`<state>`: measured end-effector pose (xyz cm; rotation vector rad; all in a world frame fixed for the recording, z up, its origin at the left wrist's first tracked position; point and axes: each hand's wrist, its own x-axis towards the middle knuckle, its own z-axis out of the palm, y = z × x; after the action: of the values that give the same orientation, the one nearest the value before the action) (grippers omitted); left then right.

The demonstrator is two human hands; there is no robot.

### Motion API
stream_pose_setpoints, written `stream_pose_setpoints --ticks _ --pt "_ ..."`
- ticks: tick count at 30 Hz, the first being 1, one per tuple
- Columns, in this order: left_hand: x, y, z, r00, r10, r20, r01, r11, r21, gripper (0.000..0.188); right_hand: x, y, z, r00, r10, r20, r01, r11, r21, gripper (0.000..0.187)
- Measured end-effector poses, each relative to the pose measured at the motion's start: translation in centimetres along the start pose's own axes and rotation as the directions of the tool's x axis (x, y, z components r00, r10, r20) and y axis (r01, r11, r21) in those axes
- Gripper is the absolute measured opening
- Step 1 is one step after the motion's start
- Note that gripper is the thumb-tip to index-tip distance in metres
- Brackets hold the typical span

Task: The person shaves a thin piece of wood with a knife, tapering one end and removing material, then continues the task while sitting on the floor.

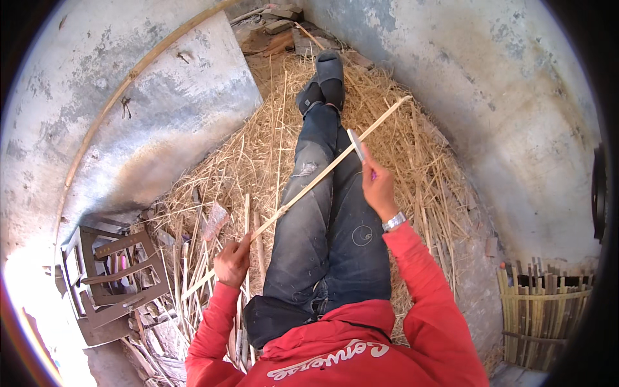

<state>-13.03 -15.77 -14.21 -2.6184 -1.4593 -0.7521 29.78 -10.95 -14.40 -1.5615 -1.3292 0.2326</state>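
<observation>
A long pale bamboo strip [316, 180] slants across my outstretched legs, from beside my left hip to past my right shin. My left hand [232, 261] is closed round its lower part. My right hand [379, 187] grips a knife [355, 143], most of whose handle is hidden in my fingers. The knife's light blade meets or crosses the strip toward its far end; whether it cuts in cannot be made out. Below the knife, the strip has a knot-like bump near my left knee.
Straw and bamboo shavings [422, 174] cover the floor around my legs. A dark overturned wooden frame [122, 271] lies at left, near loose sticks. A long curved pole [103, 116] leans along the left wall. A slatted bamboo basket [545, 316] stands at right; bricks [278, 27] lie at the far end.
</observation>
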Motion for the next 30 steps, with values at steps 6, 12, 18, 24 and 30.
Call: stream_pose_setpoints --ticks 6,12,18,24,30 --pt "-1.6 -3.0 -1.3 0.998 0.057 0.029 -0.059 0.996 0.073 0.043 4.7 1.9 -1.7 0.984 0.134 -0.118 -0.141 0.989 -0.05 0.043" --pt "-0.8 -3.1 -0.9 0.997 0.08 -0.004 -0.079 0.991 0.104 0.044 -1.5 -0.2 2.1 0.994 0.008 0.112 -0.019 0.996 0.09 0.039" --pt "-0.4 -2.4 0.4 0.997 0.078 0.0 -0.078 0.995 0.057 0.047 0.6 1.0 1.2 0.993 0.074 -0.096 -0.072 0.997 0.021 0.045" --pt "0.8 -1.0 1.1 0.998 0.06 -0.004 -0.059 0.997 0.056 0.044 -1.5 -0.8 2.2 0.995 -0.093 0.03 0.089 0.988 0.126 0.043" --pt "2.8 1.2 1.6 0.999 0.033 0.0 -0.033 0.998 0.054 0.041 -3.7 -2.9 3.6 0.992 -0.048 0.117 0.029 0.986 0.162 0.041"
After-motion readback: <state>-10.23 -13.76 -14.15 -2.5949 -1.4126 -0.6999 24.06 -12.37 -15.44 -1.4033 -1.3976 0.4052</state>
